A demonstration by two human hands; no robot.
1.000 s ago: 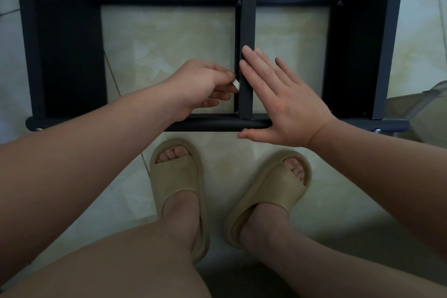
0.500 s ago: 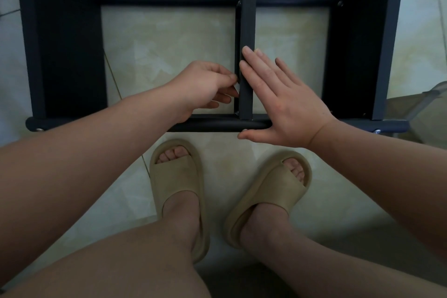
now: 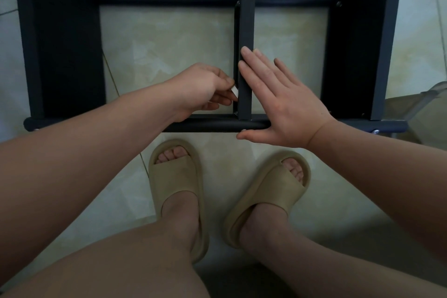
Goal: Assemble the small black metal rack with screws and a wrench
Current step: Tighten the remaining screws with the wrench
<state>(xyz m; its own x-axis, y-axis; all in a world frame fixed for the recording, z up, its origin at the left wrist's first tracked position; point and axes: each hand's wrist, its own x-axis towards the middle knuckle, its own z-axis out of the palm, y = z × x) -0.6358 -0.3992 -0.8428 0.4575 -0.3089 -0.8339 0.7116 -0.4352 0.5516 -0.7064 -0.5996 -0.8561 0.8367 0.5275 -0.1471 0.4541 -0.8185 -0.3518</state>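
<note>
The black metal rack (image 3: 63, 55) stands on the tiled floor in front of me, with a front tube, a back tube, two side panels and a middle bar (image 3: 246, 26). My left hand (image 3: 205, 91) is curled just left of the middle bar's lower end and pinches a small silver wrench (image 3: 234, 91) against the bar near its joint with the front tube. My right hand (image 3: 278, 101) lies flat with straight fingers against the right side of the middle bar, its thumb along the front tube (image 3: 217, 126).
My two feet in beige slippers (image 3: 176, 191) stand on the floor just in front of the rack. A clear plastic object (image 3: 420, 101) sits at the right edge beside the rack's right panel (image 3: 358, 51). Pale floor tiles lie all around.
My left hand turned slightly at the bar, so the wrench's silver tip, hidden half a second ago, shows again. My right hand and the rack stayed in place.
</note>
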